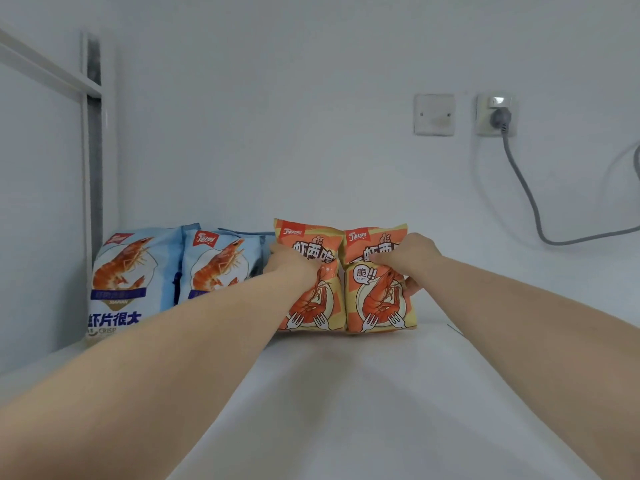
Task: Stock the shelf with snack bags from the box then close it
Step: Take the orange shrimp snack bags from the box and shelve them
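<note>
Two orange shrimp-snack bags stand upright side by side on the white shelf [346,393]. My left hand [292,263] grips the left orange bag [311,306] around its upper middle. The right orange bag [379,303] is held by my right hand [410,259], fingers over its front and thumb at its right edge. Left of them two blue shrimp-chip bags stand against the back corner: a large one [128,278] and a second [216,268] partly behind my left forearm. The box is out of view.
A white back wall carries a blank plate [434,114] and a socket with a grey plug [500,117]; its cable [530,202] droops to the right above the shelf. A white frame post [91,133] bounds the shelf on the left.
</note>
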